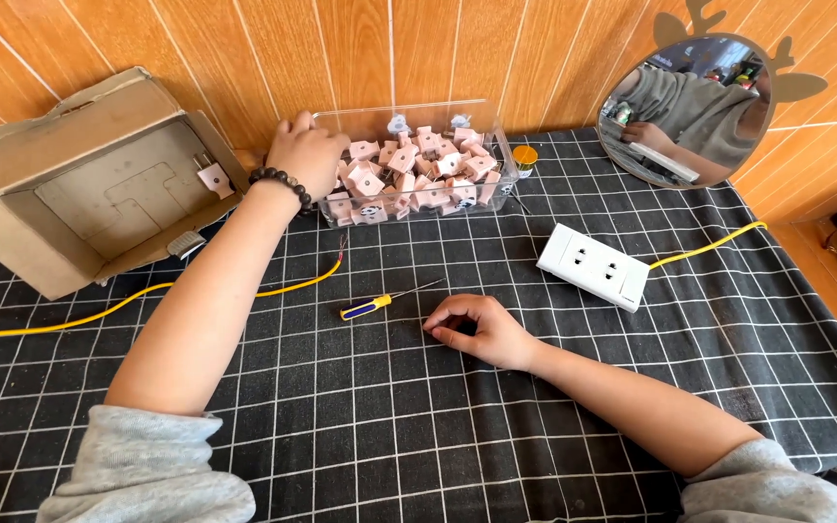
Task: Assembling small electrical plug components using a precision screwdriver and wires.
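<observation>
— Head view: is the left hand [310,155] reaching into the clear box [496,145] of pink plugs [409,169]?
— Yes, fingers curling at its edge, grasp unclear. The right hand [481,329] is resting loosely curled, screwdriver [380,302] lying untouched beside it.
</observation>
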